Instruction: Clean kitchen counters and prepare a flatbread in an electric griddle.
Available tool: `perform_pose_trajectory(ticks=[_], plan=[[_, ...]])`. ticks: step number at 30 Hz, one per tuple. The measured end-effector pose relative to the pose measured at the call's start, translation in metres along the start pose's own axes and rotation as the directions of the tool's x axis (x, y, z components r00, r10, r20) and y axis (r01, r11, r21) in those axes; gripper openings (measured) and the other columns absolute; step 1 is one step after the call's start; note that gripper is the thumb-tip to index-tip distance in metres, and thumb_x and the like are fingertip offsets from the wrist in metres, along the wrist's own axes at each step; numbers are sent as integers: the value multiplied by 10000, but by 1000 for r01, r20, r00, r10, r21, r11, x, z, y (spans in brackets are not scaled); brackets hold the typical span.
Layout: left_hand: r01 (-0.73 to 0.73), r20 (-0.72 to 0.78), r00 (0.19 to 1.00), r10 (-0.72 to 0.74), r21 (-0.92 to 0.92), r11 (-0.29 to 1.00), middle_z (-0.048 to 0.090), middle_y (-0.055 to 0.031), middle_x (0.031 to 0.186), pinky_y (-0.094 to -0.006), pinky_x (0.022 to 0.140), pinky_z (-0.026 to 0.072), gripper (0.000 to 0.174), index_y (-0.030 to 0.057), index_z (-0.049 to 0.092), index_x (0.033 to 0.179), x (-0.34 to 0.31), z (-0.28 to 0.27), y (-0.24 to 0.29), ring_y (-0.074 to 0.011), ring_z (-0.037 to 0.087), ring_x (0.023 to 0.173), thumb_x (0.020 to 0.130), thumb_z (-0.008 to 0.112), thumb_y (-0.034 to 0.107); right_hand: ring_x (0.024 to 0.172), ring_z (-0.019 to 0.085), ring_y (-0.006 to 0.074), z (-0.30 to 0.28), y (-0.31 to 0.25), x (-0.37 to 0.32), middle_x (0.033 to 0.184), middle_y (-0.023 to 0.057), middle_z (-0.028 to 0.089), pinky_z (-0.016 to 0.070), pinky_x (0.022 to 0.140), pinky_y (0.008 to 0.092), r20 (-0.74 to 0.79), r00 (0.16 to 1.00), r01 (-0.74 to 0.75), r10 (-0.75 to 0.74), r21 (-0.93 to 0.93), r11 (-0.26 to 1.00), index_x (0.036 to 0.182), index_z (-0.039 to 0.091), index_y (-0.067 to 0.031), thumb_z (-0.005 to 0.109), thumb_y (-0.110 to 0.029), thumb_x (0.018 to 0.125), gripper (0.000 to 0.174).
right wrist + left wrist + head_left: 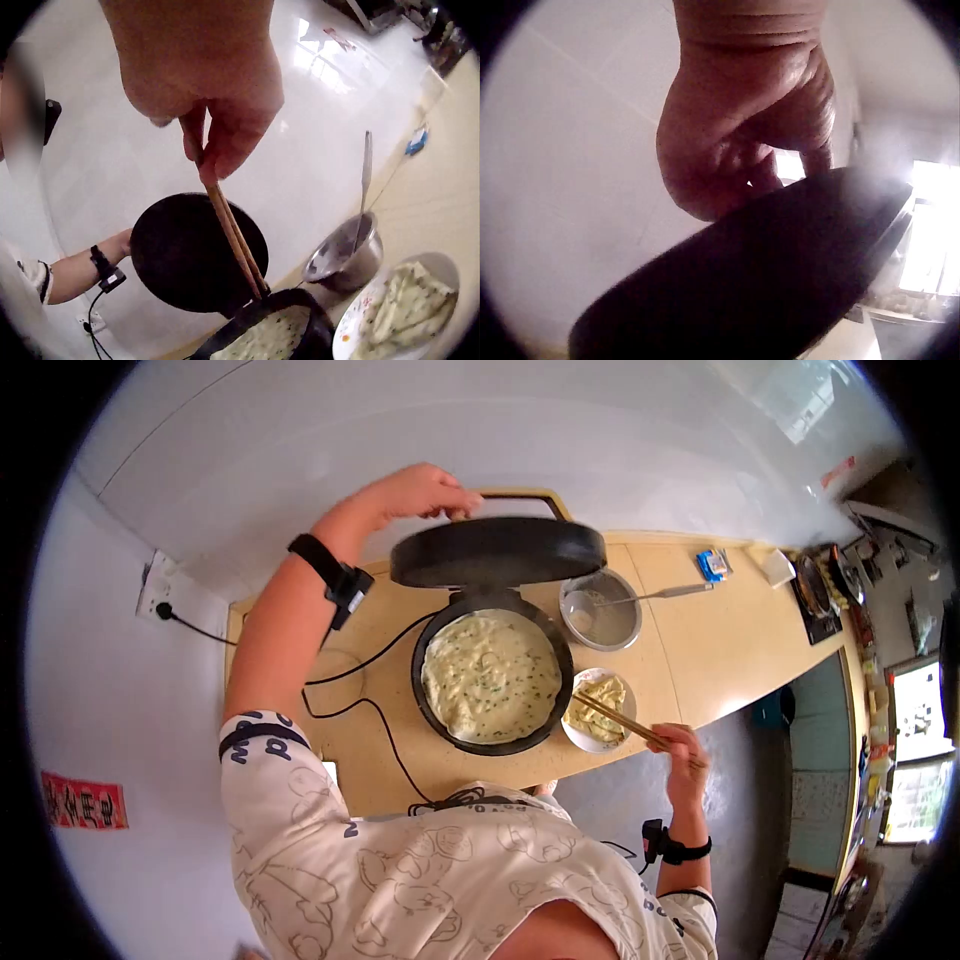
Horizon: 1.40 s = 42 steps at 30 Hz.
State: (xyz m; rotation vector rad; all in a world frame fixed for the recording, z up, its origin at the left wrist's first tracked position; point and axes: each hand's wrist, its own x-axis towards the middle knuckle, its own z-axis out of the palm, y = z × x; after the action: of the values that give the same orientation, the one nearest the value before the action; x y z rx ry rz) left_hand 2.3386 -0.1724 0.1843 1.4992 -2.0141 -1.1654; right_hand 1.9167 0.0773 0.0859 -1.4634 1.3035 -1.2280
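The left hand (425, 493) grips the handle (550, 500) of the raised black lid (498, 553), whose dark disc (727, 277) also fills the lower part of the left wrist view. Below the lid, a pale pancake with green flecks (490, 675) lies in the round black pan (430, 718). In the right hand (684, 760) is a pair of wooden chopsticks (620, 718), their tips over the edge of a white bowl (590, 745) holding folded pancake (603, 705). The right wrist view shows the right hand (217, 105) pinching the chopsticks (232, 232).
A metal bowl (632, 635) with a utensil (675, 592) in it stands right of the lid. Black cables (375, 710) run over the table (690, 660) left of the pan. A blue packet (713, 565) lies toward the back right, near a white cup (777, 568).
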Motion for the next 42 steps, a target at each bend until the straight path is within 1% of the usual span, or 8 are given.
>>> perform_pose_trajectory(ticks=[7,10,12,14,20,22,29,42], plan=[[106,-92,989,-116,-106,989,634,-47,936,-318,795,412,434,64,660,986,39,-35,-19,-161,548,833,848,533,455,864,613,221,58,-8,19,987,133,627,490,761,300,371,927,58,58,-293,955,968,633,8,617,-24,801,170],[85,-107,991,-81,37,996,604,-75,1057,-346,894,370,479,59,620,1075,64,-46,-39,-203,525,985,880,466,469,832,611,263,72,13,29,930,113,640,485,726,330,529,846,279,-59,-347,895,999,642,-33,623,-84,808,199],[41,-140,990,-25,108,993,593,-88,1091,-350,915,358,499,48,602,1102,66,-55,-37,-213,514,1016,887,448,471,805,607,263,81,13,31,892,107,637,487,694,334,506,858,298,-86,-356,886,963,648,-43,632,-118,795,184],[187,-55,979,-196,-134,973,559,-122,1166,-362,954,345,586,6,549,1166,56,-59,-29,-229,496,1081,890,423,508,778,603,264,84,15,31,855,102,634,489,662,339,481,870,307,-105,-364,879,926,653,-53,641,-153,783,175],[11,-215,972,-90,-343,939,502,-147,1249,-366,1027,305,643,-48,461,1241,29,-48,-29,-253,443,1186,931,333,500,800,600,265,80,40,33,850,102,618,483,652,363,540,834,356,-114,-369,859,903,646,-56,594,-205,815,181],[-83,-302,953,-31,-356,931,500,-147,1252,-365,1027,306,636,-47,460,1243,6,-39,-25,-252,442,1187,932,333,494,799,600,278,78,53,34,856,104,616,484,670,379,653,744,552,-138,-487,677,912,647,-58,578,-214,823,193],[-373,-699,711,78,-280,884,490,-145,1262,-361,1027,307,614,-43,455,1247,-87,-1,-18,-249,437,1193,937,333,472,844,595,290,68,64,27,918,113,622,484,722,365,606,725,556,-328,-233,798,963,647,-62,601,-195,808,210],[-289,-891,379,-251,-371,882,472,-141,1280,-355,1027,309,572,-36,446,1256,-274,143,-90,-242,429,1205,946,334,431,834,603,276,91,52,29,913,95,633,488,712,362,760,564,700,-324,-231,676,970,648,-82,632,-193,788,214]])
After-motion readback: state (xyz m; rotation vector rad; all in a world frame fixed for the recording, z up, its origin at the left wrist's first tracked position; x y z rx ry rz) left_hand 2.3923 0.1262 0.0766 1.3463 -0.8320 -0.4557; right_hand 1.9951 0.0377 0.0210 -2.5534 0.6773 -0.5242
